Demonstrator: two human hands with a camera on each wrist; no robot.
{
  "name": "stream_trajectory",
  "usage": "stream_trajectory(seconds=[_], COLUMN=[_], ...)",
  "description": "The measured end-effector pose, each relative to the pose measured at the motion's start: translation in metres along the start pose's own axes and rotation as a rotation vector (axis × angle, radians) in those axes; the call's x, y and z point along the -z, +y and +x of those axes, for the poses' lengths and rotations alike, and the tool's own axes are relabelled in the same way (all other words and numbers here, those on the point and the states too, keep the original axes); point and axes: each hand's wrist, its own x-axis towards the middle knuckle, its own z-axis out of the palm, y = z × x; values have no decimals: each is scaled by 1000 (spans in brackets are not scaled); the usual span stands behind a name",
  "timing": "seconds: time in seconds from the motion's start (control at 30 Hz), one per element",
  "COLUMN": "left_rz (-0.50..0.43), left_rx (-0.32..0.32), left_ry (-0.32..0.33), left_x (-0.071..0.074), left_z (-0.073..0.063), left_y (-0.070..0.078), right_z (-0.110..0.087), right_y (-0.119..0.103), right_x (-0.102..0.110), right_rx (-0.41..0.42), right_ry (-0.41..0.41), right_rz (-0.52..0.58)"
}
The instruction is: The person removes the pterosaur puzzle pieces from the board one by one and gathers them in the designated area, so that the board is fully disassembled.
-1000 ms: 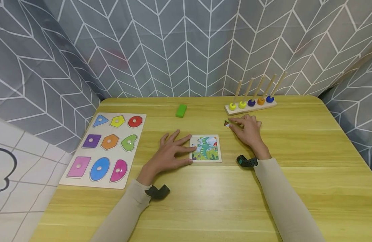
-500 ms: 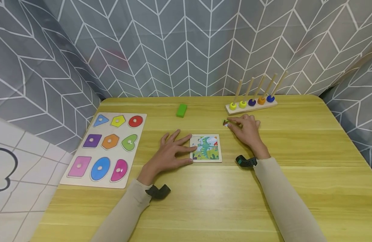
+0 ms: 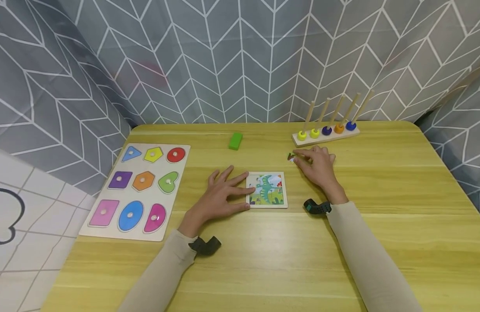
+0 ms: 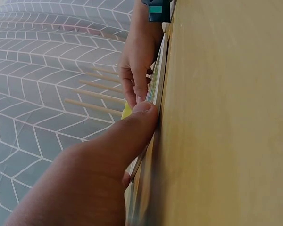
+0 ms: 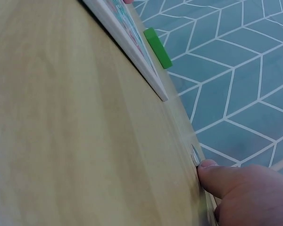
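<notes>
In the head view, a small dinosaur picture puzzle in a pale wooden frame lies mid-table. A pale bare patch shows at its upper left. My left hand rests at its left side with fingers spread. One fingertip reaches over the picture, and the thumb touches the frame's edge in the left wrist view. To the right and farther back, my right hand pinches a small puzzle piece between thumb and forefinger, low over the tabletop. The right wrist view shows this piece edge-on at the thumb tip.
A shape board with coloured knobbed pieces lies at the left. Behind the puzzle is a green block. A peg stand with upright rods and coloured beads stands behind my right hand. A patterned curtain hangs along the table's back edge.
My right hand has shifted slightly left with the puzzle piece pinched in it. The left hand stays at the puzzle. The head view has tilted a little.
</notes>
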Motion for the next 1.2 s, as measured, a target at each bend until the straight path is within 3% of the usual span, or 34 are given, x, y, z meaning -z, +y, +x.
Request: stream_trajectory(seconds=[0.3, 0.53, 0.93, 1.07, 1.2], left_rz=[8, 13, 11, 17, 15], left_rx=[4, 1, 0, 1, -3], left_ry=[-9, -11, -3, -5, -3], left_x=[1, 1, 0, 1, 1], left_z=[1, 1, 0, 0, 1], left_y=[-1, 0, -1, -1, 0], right_z=[0, 0, -9, -10, -9], right_y=[0, -7, -46, -52, -53], right_x=[-1, -3, -11, -12, -13], right_rx=[-2, 49, 131, 164, 194], right_ry=[23, 27, -242, -357, -412], right_rz=[35, 144, 272, 277, 267])
